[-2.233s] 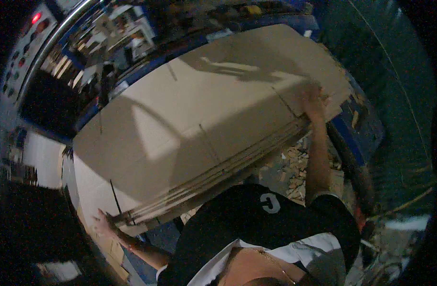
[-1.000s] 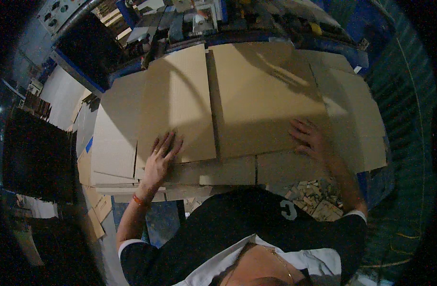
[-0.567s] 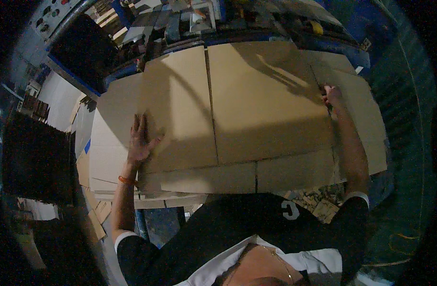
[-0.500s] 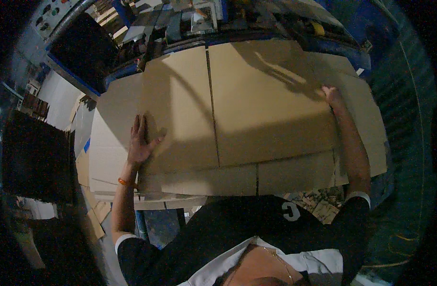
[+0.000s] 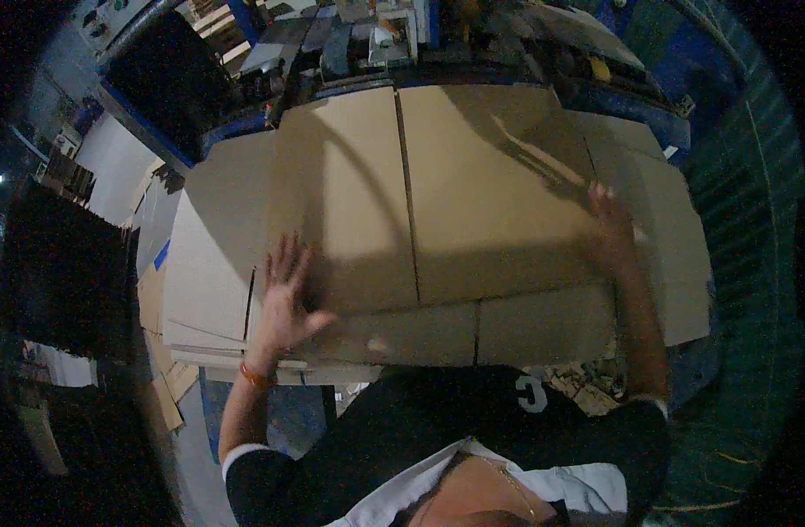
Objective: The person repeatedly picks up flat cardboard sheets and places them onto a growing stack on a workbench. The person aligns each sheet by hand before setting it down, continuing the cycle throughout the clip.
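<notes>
A tan cardboard sheet (image 5: pixel 482 176) with a dark slot down its middle lies flat before me, its far edge against the machine. Beneath it, more cardboard sheets (image 5: pixel 218 220) stick out to the left, right and near side. My left hand (image 5: pixel 288 303), fingers spread and holding nothing, is over the near left corner of the top sheet. An orange band (image 5: pixel 251 375) circles that wrist. At the top sheet's right edge is my right hand (image 5: pixel 609 220), slightly blurred, its fingers stretched out. Whether either palm presses on the cardboard is hard to tell.
A machine (image 5: pixel 376 66) with dark rollers and blue framing stands along the far side. Dark stacked sheets (image 5: pixel 64 272) rise at the left. Cardboard scraps (image 5: pixel 587 386) lie below the near right edge. A green ribbed surface (image 5: pixel 754 290) runs along the right.
My left hand has come nearer and to the right, over the sheet's corner. My right hand has slid nearer along the right edge, its fingers loosening from a closed grip.
</notes>
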{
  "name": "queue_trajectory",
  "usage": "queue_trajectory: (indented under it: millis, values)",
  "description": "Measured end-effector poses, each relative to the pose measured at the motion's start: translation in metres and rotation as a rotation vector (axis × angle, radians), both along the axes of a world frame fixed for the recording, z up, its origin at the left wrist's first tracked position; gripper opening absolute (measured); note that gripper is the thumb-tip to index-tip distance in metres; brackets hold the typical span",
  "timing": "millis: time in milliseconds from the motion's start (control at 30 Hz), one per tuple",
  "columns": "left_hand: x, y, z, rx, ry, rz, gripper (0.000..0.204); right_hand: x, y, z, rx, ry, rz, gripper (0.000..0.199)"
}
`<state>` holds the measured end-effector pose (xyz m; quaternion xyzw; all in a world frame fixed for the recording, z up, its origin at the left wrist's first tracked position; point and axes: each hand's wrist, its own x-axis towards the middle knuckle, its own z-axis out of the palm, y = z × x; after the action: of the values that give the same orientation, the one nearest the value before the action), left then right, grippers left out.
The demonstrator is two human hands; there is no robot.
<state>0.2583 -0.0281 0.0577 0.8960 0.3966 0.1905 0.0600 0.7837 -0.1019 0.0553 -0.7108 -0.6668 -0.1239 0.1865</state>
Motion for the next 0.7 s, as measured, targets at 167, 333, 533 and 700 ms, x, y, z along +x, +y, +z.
queue_trajectory:
  millis: [167,333,533,700]
  values:
    - [0.010,-0.011,-0.006,0.006,0.038,0.086,0.095,-0.018,-0.064,-0.009,-0.385,-0.185,0.162,0.091]
    - [0.007,0.032,-0.006,0.155,-0.053,-0.072,0.088,-0.008,-0.024,-0.012,-0.443,-0.168,0.172,0.086]
    - [-0.008,0.050,-0.014,0.030,-0.330,-0.065,0.082,-0.013,-0.008,0.004,-0.394,-0.121,0.211,0.078]
    - [0.022,0.116,-0.021,0.203,-0.242,-0.063,0.070,0.014,0.058,-0.012,-0.309,0.028,0.266,0.072]
